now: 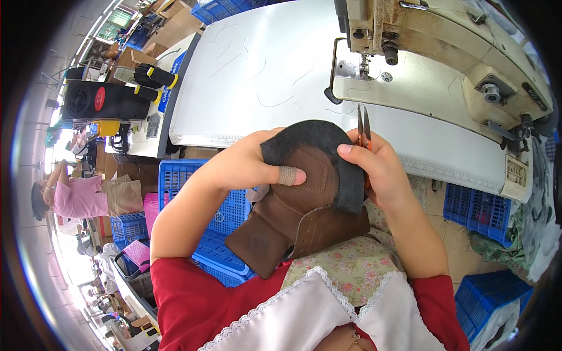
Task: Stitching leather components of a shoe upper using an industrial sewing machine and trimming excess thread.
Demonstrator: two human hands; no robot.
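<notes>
Turned inward, my left hand (259, 162) pinches leather (310, 161); my right hand (379, 167) holds it plus scissors (367, 126). Sewing machine (436, 38) ahead.

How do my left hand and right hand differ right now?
Your left hand has a tan wrap on its thumb; your right hand has a bare thumb. Your right hand holds scissors; your left hand has none. Both hold the brown-and-black piece.
</notes>
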